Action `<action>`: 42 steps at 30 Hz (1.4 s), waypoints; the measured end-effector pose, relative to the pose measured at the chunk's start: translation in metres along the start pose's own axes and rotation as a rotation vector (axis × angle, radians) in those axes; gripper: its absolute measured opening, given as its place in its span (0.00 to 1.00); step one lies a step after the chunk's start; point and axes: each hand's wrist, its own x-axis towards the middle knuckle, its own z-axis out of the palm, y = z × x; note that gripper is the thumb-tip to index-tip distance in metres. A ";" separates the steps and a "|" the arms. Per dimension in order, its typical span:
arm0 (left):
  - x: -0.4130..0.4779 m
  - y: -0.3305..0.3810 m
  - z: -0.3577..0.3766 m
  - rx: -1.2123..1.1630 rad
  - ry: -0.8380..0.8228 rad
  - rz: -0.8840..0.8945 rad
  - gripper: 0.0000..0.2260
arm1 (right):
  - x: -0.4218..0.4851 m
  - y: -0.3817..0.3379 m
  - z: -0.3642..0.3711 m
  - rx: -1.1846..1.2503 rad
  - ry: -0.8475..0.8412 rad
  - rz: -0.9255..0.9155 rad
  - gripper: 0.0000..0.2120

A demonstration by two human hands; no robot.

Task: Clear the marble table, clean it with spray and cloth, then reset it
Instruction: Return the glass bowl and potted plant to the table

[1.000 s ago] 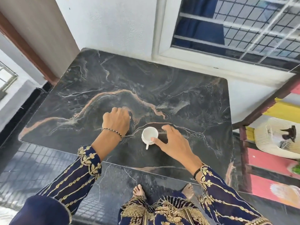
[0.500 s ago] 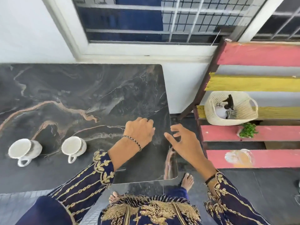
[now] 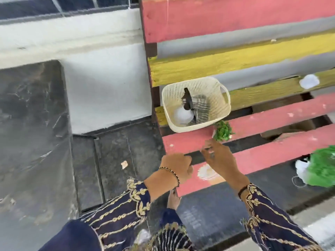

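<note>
A cream woven basket [image 3: 223, 98] sits on the painted slat rack and holds a white spray bottle [image 3: 182, 115] with a black trigger and a striped cloth [image 3: 202, 109]. A small green plant [image 3: 223, 131] stands on the pink slat just right of the basket. My right hand [image 3: 220, 158] hovers open just below and left of the plant, fingers apart and empty. Beside it, lower and to the left, my left hand [image 3: 176, 166] is a closed fist with nothing in it. The dark marble table [image 3: 30, 142] fills the left edge; the cups are out of view.
The rack of pink and yellow slats [image 3: 253, 19] leans on the right. A green and white bag [image 3: 320, 169] lies on the floor at far right. Dark floor tiles [image 3: 116, 160] separate table and rack. My bare foot [image 3: 174, 199] is below my left hand.
The view has swung right, away from the table and the two cups. Both hands have moved from the table's right edge over to the rack, just below the basket.
</note>
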 end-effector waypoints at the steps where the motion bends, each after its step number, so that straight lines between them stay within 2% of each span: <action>1: 0.016 0.006 0.009 0.018 -0.018 0.019 0.13 | 0.012 0.011 -0.001 -0.033 0.011 0.015 0.18; 4: 0.054 0.020 0.032 0.050 -0.086 0.046 0.13 | 0.044 0.034 -0.003 -0.138 0.096 0.047 0.20; 7: 0.082 0.030 0.051 0.024 -0.138 0.023 0.14 | 0.070 0.053 -0.002 -0.193 0.232 0.039 0.27; 11: 0.111 0.045 0.071 -0.059 -0.162 -0.015 0.19 | 0.092 0.068 0.003 -0.195 0.323 0.023 0.35; 17: 0.148 0.066 0.094 -0.197 -0.220 -0.070 0.28 | 0.109 0.074 0.009 -0.126 0.322 0.037 0.37; 23: 0.163 0.084 0.112 -0.265 -0.227 -0.087 0.22 | 0.116 0.080 0.012 -0.061 0.331 0.064 0.39; 26: 0.167 0.086 0.118 -0.248 -0.212 -0.080 0.20 | 0.119 0.084 0.013 -0.105 0.323 0.023 0.36; 30: 0.171 0.086 0.122 -0.254 -0.149 -0.082 0.15 | 0.122 0.087 0.016 -0.103 0.393 0.020 0.29; 34: 0.171 0.087 0.121 -0.250 -0.119 -0.042 0.16 | 0.122 0.090 0.025 -0.026 0.331 0.071 0.30; 37: 0.166 0.084 0.120 -0.246 -0.093 -0.022 0.15 | 0.121 0.094 0.031 0.094 0.276 -0.012 0.32; 42: 0.149 0.063 0.112 -0.264 -0.086 -0.046 0.11 | 0.117 0.089 0.021 0.028 0.264 -0.072 0.26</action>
